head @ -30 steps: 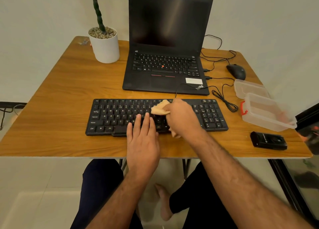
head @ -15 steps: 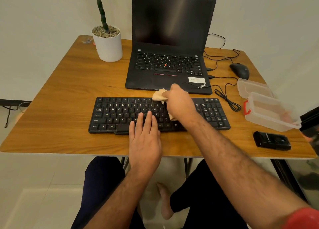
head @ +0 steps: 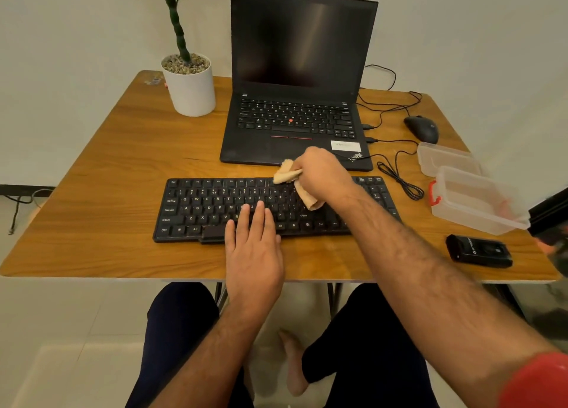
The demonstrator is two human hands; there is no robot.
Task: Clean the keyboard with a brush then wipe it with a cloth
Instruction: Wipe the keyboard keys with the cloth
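Right grip (head: 319, 173) clamped on cloth (head: 287, 173): soft, light, bunches easily; left grip (head: 252, 244) flat, steadying keyboard (head: 199, 204) beneath.

keyboard (head: 215, 210): Ctrl, Alt, Shift | laptop (head: 295, 130): probably "ThinkPad"

Right hand (head: 322, 173) with cloth (head: 287, 175) on keyboard (head: 196, 207)

A wooden table (head: 92, 192) carries a black keyboard (head: 196, 210) near the front edge, an open laptop (head: 295, 130) behind it, a potted plant (head: 190, 87) far left, and at right a mouse (head: 422, 128), cables (head: 399, 177), two clear plastic containers (head: 473, 201) and a small black device (head: 478, 250).
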